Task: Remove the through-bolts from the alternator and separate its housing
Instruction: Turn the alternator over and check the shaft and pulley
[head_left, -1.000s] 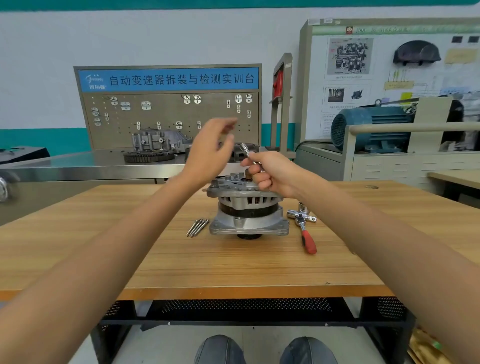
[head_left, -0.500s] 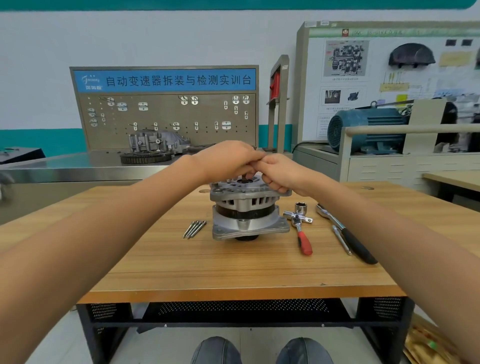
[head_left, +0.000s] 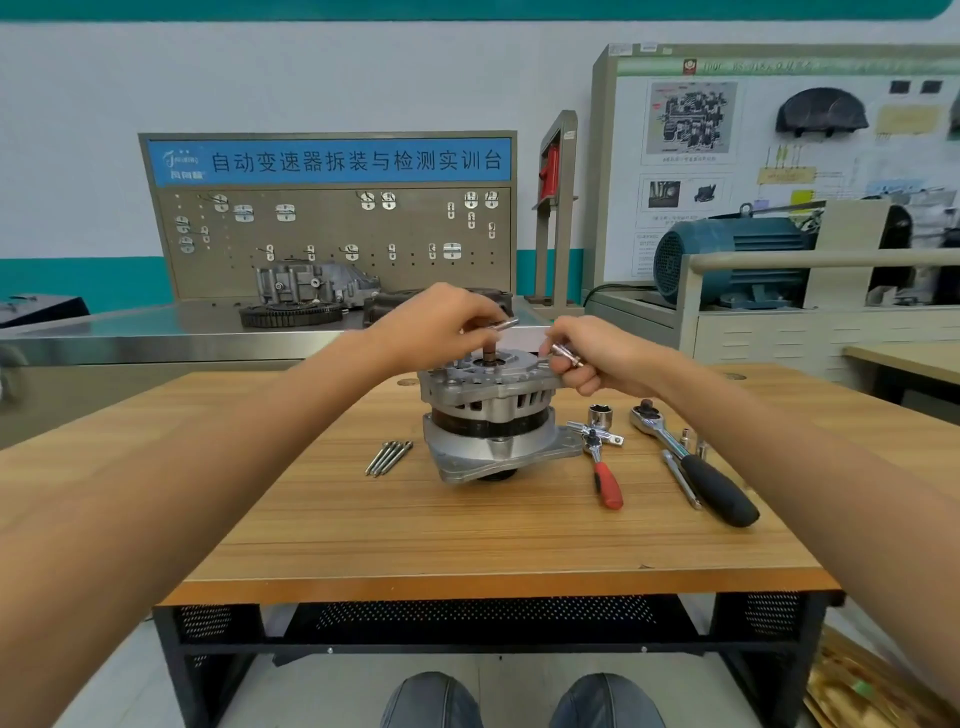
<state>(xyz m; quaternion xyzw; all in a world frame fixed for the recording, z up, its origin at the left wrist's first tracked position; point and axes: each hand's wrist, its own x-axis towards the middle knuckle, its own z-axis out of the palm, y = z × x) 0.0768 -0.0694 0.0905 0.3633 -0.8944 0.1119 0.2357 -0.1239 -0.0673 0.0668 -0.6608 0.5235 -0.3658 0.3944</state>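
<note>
Pinching a small metal piece (head_left: 503, 325) in my left hand (head_left: 441, 322) and another in my right hand (head_left: 597, 358), above the alternator (head_left: 493, 415) standing on the counter (head_left: 467, 530) beside four removed through-bolts (head_left: 388, 457).

The alternator (head_left: 491, 415) stood upright on the wooden table (head_left: 467, 540), shaft end up. My left hand (head_left: 441, 325) hovered over its top, fingers pinching a small metal piece (head_left: 505, 325) above the shaft. My right hand (head_left: 597, 358) gripped another short metal tool (head_left: 566, 355) at the housing's right rim. Four through-bolts (head_left: 388, 458) lay together just left of the alternator. To its right lay a red-handled wrench (head_left: 602, 467), a socket (head_left: 600, 415), a black-handled ratchet (head_left: 696, 465) and an extension bar (head_left: 680, 478).
</note>
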